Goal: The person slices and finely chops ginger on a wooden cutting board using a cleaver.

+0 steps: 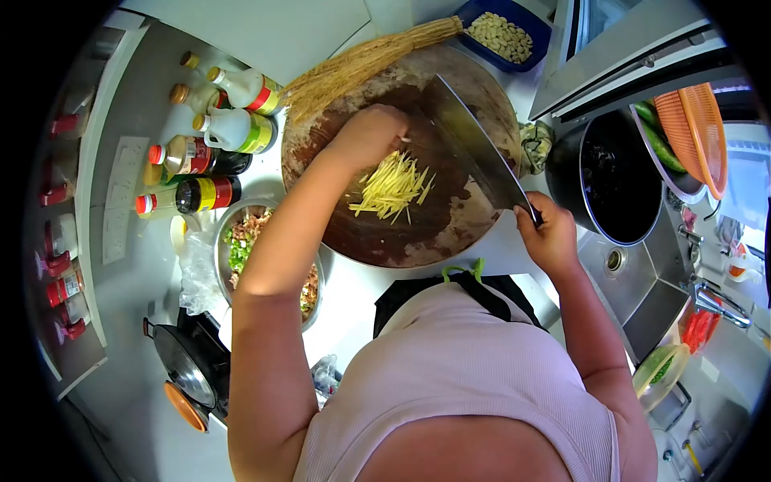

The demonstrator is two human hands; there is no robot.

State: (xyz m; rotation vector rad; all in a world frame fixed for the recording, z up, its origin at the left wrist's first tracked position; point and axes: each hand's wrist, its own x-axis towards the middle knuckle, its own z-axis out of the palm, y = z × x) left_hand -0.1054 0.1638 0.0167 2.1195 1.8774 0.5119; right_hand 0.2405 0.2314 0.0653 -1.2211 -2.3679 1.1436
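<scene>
My right hand (550, 233) is closed around the handle of a cleaver (475, 151), whose broad blade slants up and left over the round wooden chopping board (401, 251). A small heap of thin yellow strips (391, 189), looking like shredded ginger, lies on the board left of the blade. Just above that heap is my left hand (376, 132), its fingers curled down. A small pale bit shows at its fingertips, too small to name. The blade and my left hand are apart.
A straw brush (369, 60) and a blue basket (544, 36) of pale beans or nuts border the board's far side. Several sauce bottles (215, 193) and a metal bowl (221, 241) of chopped food stand left. A black pot (562, 173) and sink (634, 277) are right.
</scene>
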